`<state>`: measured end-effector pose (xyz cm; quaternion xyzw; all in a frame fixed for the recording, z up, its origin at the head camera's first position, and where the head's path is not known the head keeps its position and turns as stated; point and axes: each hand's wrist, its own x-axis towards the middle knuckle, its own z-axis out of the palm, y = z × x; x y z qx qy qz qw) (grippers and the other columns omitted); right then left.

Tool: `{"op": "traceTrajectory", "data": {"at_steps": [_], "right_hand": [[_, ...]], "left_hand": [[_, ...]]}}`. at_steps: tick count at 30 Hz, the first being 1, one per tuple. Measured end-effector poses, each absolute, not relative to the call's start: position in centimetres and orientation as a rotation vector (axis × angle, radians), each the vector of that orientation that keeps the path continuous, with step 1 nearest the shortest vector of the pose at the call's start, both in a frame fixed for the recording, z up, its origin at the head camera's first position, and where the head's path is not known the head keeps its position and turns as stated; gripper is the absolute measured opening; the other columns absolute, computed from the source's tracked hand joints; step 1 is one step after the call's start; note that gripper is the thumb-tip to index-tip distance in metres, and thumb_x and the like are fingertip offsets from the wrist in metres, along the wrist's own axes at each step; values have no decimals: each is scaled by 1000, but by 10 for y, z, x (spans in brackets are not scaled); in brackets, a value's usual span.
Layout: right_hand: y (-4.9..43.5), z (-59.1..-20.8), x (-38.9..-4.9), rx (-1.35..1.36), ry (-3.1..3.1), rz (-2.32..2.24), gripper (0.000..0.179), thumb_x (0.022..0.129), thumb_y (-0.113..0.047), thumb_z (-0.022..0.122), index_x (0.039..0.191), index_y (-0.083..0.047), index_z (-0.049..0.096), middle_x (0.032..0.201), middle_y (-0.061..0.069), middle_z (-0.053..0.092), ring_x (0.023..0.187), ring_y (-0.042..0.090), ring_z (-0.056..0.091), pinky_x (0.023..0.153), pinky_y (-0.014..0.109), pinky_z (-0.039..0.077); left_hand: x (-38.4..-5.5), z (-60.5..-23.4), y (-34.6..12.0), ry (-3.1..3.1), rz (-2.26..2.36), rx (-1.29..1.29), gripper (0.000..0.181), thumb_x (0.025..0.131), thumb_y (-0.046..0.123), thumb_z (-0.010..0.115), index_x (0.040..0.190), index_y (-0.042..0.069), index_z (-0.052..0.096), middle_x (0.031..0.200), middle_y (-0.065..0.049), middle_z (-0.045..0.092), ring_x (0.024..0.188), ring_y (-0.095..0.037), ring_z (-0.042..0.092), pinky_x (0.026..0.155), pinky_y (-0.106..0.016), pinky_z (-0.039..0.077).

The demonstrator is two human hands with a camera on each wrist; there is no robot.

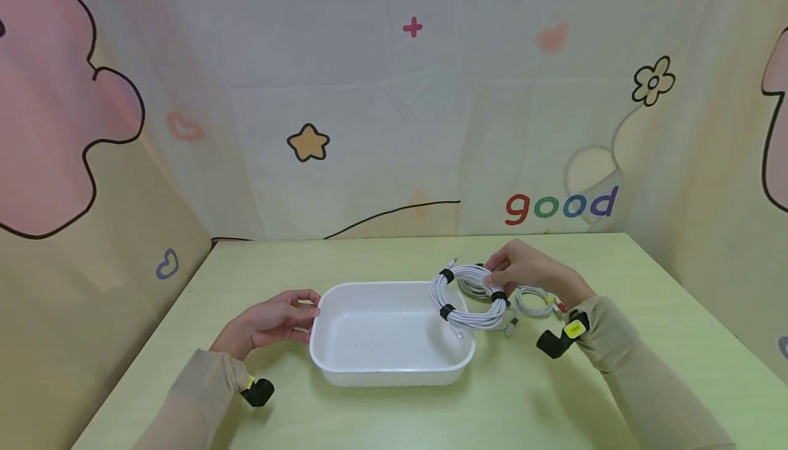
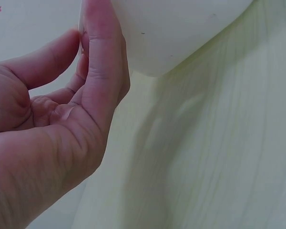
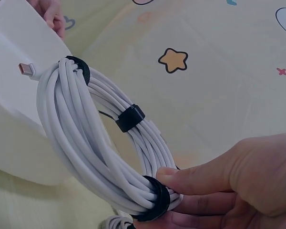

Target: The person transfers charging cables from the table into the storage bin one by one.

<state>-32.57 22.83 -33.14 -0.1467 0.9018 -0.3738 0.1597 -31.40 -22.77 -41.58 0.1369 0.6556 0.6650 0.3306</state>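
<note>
Nearest to us, two sleeved forearms extend over the tabletop (image 1: 369,419), with a black device (image 1: 257,392) at each wrist. Next, we locate the white tray (image 1: 394,377), standing on the tabletop with a long side facing us. At its left end, the grip of the left hand (image 1: 277,316) holds the rim between thumb and fingers. Above the tray's right end, we observe the white cable coil (image 1: 438,293), tilted, bound with black straps; the right hand (image 1: 523,265) has its grip pinched on the coil beside one strap. Behind that coil, we note a grey cable coil (image 1: 470,290), partly hidden, and, farther right, a smaller cable coil (image 1: 534,312) on the tabletop. Farthest from us hangs the printed backdrop (image 1: 382,94).
</note>
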Motion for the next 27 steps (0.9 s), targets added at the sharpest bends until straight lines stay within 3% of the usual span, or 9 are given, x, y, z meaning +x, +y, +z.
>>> {"op": "traceTrajectory", "data": {"at_steps": [20, 27], "right_hand": [[168, -330, -330, -504, 2526, -1107, 25, 86, -8, 70, 107, 5, 67, 86, 9, 71, 66, 13, 63, 68, 31, 59], [144, -333, -333, -531, 2498, -1119, 21, 86, -7, 71, 103, 5, 68, 78, 8, 70, 60, 12, 64, 64, 30, 59]], "left_hand": [[-311, -414, -227, 1699, 1752, 344, 11, 98, 7, 51, 110, 8, 50, 93, 0, 63, 80, -12, 63, 75, -31, 59], [-312, -413, -226, 1703, 1750, 347, 10, 98, 7, 52, 107, 11, 52, 93, 1, 63, 80, -11, 63, 75, -31, 59]]}}
